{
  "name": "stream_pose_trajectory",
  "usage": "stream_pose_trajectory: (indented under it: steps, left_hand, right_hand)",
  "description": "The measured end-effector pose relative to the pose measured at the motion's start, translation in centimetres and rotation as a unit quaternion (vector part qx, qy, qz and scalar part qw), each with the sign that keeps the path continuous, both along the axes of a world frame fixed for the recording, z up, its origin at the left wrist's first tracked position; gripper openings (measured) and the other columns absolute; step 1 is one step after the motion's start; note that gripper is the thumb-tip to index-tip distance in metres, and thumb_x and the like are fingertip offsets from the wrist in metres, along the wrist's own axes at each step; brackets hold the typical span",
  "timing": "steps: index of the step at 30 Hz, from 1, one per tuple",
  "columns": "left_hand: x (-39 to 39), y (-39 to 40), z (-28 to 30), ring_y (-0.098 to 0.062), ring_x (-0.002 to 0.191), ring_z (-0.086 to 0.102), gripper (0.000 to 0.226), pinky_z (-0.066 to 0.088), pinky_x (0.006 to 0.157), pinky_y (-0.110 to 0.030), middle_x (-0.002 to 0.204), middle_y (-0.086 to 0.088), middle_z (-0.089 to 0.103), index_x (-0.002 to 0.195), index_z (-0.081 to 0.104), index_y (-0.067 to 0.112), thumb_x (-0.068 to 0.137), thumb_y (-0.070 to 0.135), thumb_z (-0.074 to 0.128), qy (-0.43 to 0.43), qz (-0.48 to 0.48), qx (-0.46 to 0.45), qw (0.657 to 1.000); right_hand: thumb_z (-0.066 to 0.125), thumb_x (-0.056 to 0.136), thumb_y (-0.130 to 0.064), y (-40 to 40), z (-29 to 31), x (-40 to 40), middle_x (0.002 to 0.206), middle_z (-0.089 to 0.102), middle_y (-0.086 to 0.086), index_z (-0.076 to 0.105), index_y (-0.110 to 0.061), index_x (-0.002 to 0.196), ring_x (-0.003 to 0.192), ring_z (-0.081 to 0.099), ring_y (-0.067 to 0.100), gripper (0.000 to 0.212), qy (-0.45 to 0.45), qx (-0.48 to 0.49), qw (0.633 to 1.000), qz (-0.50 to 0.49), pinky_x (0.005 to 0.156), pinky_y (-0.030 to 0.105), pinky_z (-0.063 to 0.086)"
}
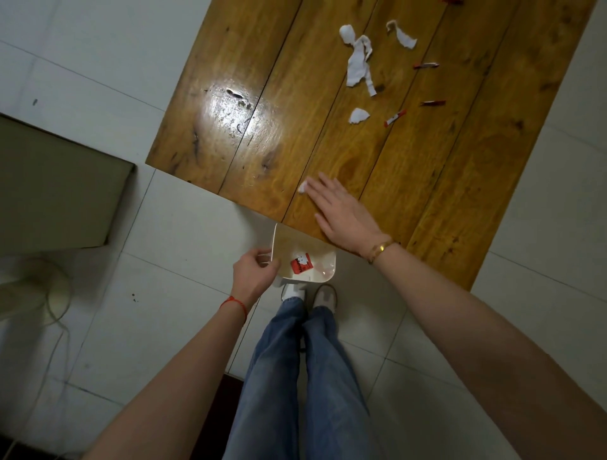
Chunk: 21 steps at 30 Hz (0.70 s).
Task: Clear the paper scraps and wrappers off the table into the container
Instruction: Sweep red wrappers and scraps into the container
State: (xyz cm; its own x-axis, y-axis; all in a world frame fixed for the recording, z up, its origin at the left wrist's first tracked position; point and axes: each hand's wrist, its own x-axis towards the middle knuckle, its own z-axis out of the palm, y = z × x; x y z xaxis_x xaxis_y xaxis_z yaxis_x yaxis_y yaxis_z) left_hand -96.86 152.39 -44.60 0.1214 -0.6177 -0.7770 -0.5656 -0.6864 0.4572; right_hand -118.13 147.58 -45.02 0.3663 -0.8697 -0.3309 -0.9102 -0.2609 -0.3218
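Note:
My left hand (254, 274) grips the left rim of a white square container (325, 274), held just below the near edge of the wooden table (230, 131). A red wrapper (300, 264) lies inside the container. My right hand (341, 213) lies flat on the table near its edge, fingers spread, with a small white paper scrap (302, 187) at the fingertips. Farther up the table lie a large torn white paper piece (359, 64), another white scrap (402, 36), a small white scrap (358, 115) and three red wrappers (395, 118), (432, 103), (426, 65).
The floor is pale tile. A beige box-like object (56, 190) stands at the left, with a round fan base and cord (39, 289) below it. My legs in jeans and shoes (325, 295) stand under the container. More red bits (455, 1) sit at the table's far edge.

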Motion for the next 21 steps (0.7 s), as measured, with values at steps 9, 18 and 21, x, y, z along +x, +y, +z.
stream_pose_trajectory:
  steps: [9,18,21]
  left_hand:
    - [-0.2,0.2,0.5,-0.016,0.085,0.061,0.035,0.047,0.076,-0.024,0.1,-0.003,0.066,0.115,0.062,0.011,0.083,0.024,0.063,-0.004,-0.015,0.009,1.0]
    - [-2.0,0.6,0.0,-0.017,0.088,0.06,0.045,0.05,0.078,-0.027,0.111,-0.007,0.067,0.126,0.056,0.014,0.083,0.021,0.066,0.003,-0.041,0.021,0.999]
    - [-2.8,0.5,-0.5,-0.018,0.09,0.061,0.045,0.051,0.08,-0.029,0.113,-0.009,0.067,0.126,0.057,0.015,0.082,0.023,0.066,0.006,-0.053,0.028,0.998]
  right_hand:
    - [0.031,0.101,-0.031,10.7,0.5,1.3,0.159,0.019,0.003,0.026,-0.016,0.149,0.148,0.005,0.016,0.05,-0.083,0.064,0.994,0.045,0.121,0.041,0.01]
    - [0.033,0.1,-0.032,0.5,1.1,-5.0,0.161,0.01,0.001,0.018,-0.018,0.151,0.148,0.003,0.015,0.054,-0.068,-0.019,0.958,-0.278,0.12,0.038,0.009]
    - [0.034,0.1,-0.031,-3.7,0.5,-7.7,0.161,0.009,0.004,0.016,-0.016,0.151,0.148,0.003,0.018,0.057,-0.042,-0.031,0.953,-0.299,0.121,0.038,0.006]
